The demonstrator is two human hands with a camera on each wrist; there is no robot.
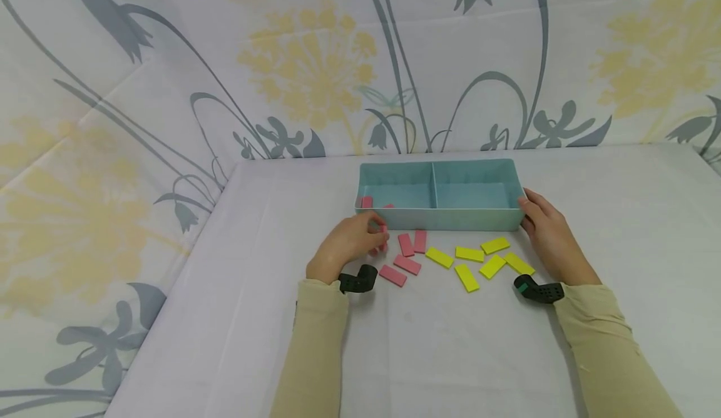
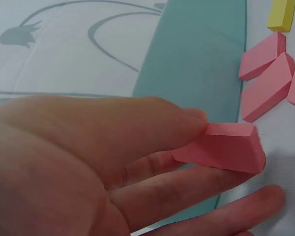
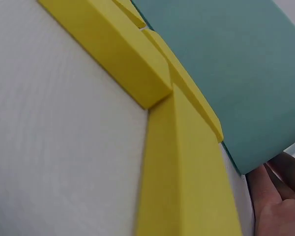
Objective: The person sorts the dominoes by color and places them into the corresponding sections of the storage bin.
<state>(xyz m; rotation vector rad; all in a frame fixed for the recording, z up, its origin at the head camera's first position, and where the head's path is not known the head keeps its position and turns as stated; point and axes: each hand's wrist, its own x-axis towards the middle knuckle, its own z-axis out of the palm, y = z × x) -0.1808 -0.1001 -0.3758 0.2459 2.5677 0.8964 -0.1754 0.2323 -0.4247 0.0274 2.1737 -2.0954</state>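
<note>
My left hand (image 1: 350, 241) is at the front left corner of a teal two-compartment box (image 1: 445, 219). It pinches a pink block (image 2: 226, 145) between thumb and fingers, in front of the box wall. Two pink blocks show in the box's left compartment, one of them a pink block (image 1: 367, 202) against the front wall. At the box's right end, my right hand (image 1: 549, 236) holds the corner, with fingers along the side wall; part of its grip is hidden. Several loose pink blocks (image 1: 407, 264) lie in front of the box, right of my left hand.
Several yellow blocks (image 1: 467, 277) lie on the white cloth between the hands, some touching. A divider (image 1: 434, 185) splits the box; no blocks show in the right compartment. A flower-patterned cloth (image 1: 315, 61) rises behind the table and on the left.
</note>
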